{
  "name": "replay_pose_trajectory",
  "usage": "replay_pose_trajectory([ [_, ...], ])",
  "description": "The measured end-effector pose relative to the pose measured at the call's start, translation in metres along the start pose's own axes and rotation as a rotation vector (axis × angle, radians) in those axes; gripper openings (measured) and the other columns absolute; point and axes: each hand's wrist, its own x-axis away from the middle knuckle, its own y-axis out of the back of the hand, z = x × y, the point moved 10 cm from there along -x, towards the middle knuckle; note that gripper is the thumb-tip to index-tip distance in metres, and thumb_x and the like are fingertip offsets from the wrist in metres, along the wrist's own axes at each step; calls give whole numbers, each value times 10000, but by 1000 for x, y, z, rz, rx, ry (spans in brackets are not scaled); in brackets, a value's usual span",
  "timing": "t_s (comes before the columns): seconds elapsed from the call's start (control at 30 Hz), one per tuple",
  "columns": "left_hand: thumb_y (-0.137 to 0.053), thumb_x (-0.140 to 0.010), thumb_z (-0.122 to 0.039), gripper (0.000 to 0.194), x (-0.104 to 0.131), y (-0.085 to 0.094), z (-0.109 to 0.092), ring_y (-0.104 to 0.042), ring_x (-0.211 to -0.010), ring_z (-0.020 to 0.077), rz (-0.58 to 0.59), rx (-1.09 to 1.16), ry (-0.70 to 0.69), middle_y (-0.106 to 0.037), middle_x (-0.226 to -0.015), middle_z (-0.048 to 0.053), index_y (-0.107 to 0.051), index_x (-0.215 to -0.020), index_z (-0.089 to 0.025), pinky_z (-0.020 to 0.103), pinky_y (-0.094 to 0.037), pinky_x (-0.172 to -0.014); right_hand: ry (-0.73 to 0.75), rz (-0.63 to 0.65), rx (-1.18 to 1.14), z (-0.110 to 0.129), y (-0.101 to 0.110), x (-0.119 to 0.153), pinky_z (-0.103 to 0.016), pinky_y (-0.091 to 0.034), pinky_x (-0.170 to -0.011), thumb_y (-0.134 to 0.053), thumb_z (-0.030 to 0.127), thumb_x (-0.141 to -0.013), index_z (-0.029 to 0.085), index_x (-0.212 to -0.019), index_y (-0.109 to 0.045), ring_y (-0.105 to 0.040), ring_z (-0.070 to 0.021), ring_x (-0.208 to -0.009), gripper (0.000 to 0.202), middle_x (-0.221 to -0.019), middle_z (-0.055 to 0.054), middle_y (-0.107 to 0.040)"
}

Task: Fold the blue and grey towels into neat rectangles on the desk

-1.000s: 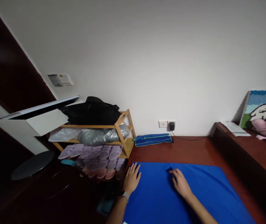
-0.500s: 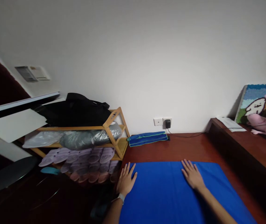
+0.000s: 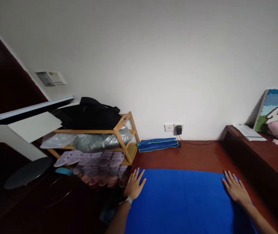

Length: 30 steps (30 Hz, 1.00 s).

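Left hand [image 3: 132,188] and right hand [image 3: 237,191], fingers spread and empty, apparently flatten the blue cloth [image 3: 180,198] at its far corners; next calls for even pressure.

We spread our left hand [image 3: 133,186] on the blue cloth's [image 3: 178,201] far left corner and our right hand [image 3: 237,191] at its far right. Beyond the cloth, on the reddish-brown table [image 3: 197,159], we see a folded green-edged blue fabric [image 3: 157,145]; leftward, a wooden rack [image 3: 122,143] holds purple slippers [image 3: 96,158].
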Motion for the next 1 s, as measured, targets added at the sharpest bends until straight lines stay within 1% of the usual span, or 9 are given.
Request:
replay_pose_trajectory([
  [0.1, -382, -1033, -576, 594, 3, 2, -2, -289, -1541, 286, -48, -2, -6, -291, -1689, 64, -331, -1585, -362, 516, -289, -1234, -158, -62, 64, -9, 7, -4, -592, -269, -1199, -218, 692, -811, 252, -1488, -537, -322, -412, -1496, 868, -1524, -86, -534],
  [0.2, -410, -1024, -576, 611, 4, 2, -2, -279, -1543, 312, -69, -2, 1, -283, -1693, 73, -335, -1586, -350, 523, -302, -1226, -189, -138, 112, 44, 13, -8, -560, -230, -1233, -211, 564, -857, 31, -1500, -482, -314, -391, -1505, 878, -1555, -219, -463],
  [0.27, -416, -1021, -574, 611, 4, 1, -2, -283, -1540, 320, -72, 2, 2, -277, -1695, 74, -342, -1584, -348, 523, -307, -1223, -69, -168, 100, 126, 8, -9, -539, -192, -1256, -199, 482, -908, -51, -1507, -421, -268, -364, -1529, 832, -1585, -248, -403],
  [0.43, -426, -1021, -561, 600, 4, 0, -1, -286, -1540, 313, -89, 7, 1, -271, -1699, 49, -347, -1581, -361, 511, -297, -1229, 382, 67, -73, 373, -53, 21, -482, -192, -1268, -221, 529, -1018, 116, -1608, -297, -231, -277, -1551, 724, -1665, -105, -273],
  [0.53, -414, -1024, -562, 595, 3, -1, -1, -290, -1539, 306, -82, -1, 6, -282, -1695, 59, -354, -1579, -356, 500, -304, -1226, 453, 193, -96, 434, -78, 33, -482, -148, -1279, -191, 569, -1029, 116, -1610, -281, -187, -265, -1561, 742, -1672, -103, -226],
  [0.63, -402, -1025, -566, 590, 2, -1, 0, -298, -1536, 304, -80, -7, 10, -296, -1690, 67, -365, -1575, -354, 495, -310, -1220, 365, 204, -61, 392, -76, 22, -480, -126, -1281, -204, 579, -1023, 117, -1607, -287, -190, -257, -1561, 749, -1669, -110, -238],
  [0.7, -398, -1025, -568, 590, 1, -1, 1, -298, -1536, 302, -87, -8, 7, -302, -1688, 64, -366, -1574, -354, 497, -309, -1220, 268, 145, -28, 321, -61, 9, -476, -133, -1278, -220, 572, -1013, 126, -1606, -296, -201, -245, -1559, 746, -1666, -105, -264],
  [0.9, -399, -1023, -560, 605, -1, -4, 3, -313, -1531, 297, -92, -12, 8, -315, -1680, 79, -372, -1577, -318, 504, -294, -1231, -86, -67, 16, 51, 1, -6, -551, -242, -1229, -238, 686, -871, 157, -1517, -480, -317, -353, -1511, 869, -1585, -139, -449],
  [1.0, -394, -1019, -569, 648, -2, -4, 4, -307, -1533, 296, -84, -13, 10, -313, -1676, 111, -354, -1589, -262, 500, -291, -1234, -125, -159, -104, -12, 19, -3, -611, -278, -1191, -282, 800, -787, 300, -1446, -551, -353, -419, -1480, 870, -1537, -89, -521],
])
